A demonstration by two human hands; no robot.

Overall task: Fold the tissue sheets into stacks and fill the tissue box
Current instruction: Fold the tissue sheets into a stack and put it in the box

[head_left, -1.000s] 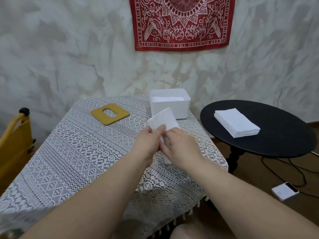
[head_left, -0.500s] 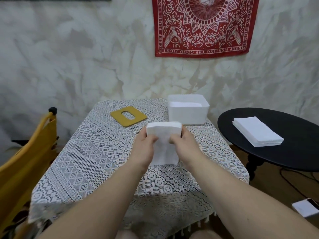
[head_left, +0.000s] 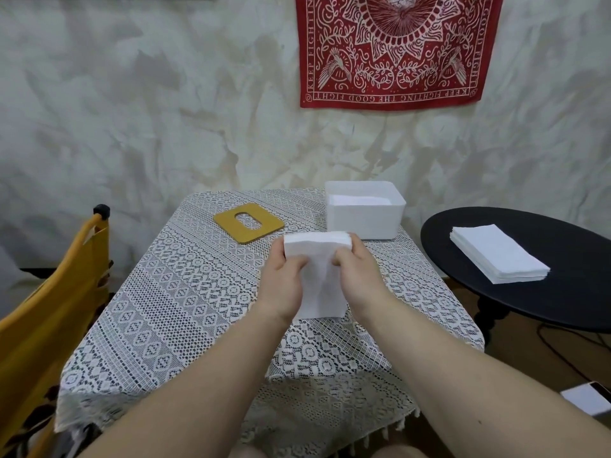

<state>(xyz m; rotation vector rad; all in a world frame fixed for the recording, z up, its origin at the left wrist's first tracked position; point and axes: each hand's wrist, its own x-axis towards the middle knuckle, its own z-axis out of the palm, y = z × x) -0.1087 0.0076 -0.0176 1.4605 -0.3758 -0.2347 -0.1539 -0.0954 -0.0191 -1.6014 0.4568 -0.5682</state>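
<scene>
A folded wad of white tissue sheets (head_left: 318,279) hangs upright above the lace-covered table (head_left: 185,312). My left hand (head_left: 283,285) grips its left edge and my right hand (head_left: 358,279) grips its right edge, thumbs on the near face. Behind it stands the open white tissue box (head_left: 365,216) with some tissue lying inside. The box's yellow lid (head_left: 248,222) with an oval slot lies flat to the left of the box. A stack of flat tissue sheets (head_left: 497,254) rests on the round black side table (head_left: 575,292) at the right.
A yellow folding chair (head_left: 49,312) stands close to the table's left side. Cables and a small white device (head_left: 590,398) lie on the floor under the side table. A red patterned cloth (head_left: 396,51) hangs on the wall behind.
Both hands turned the tissue wad from a tilted pinch into an upright hold by its two sides. The view also swung left, bringing the chair further in.
</scene>
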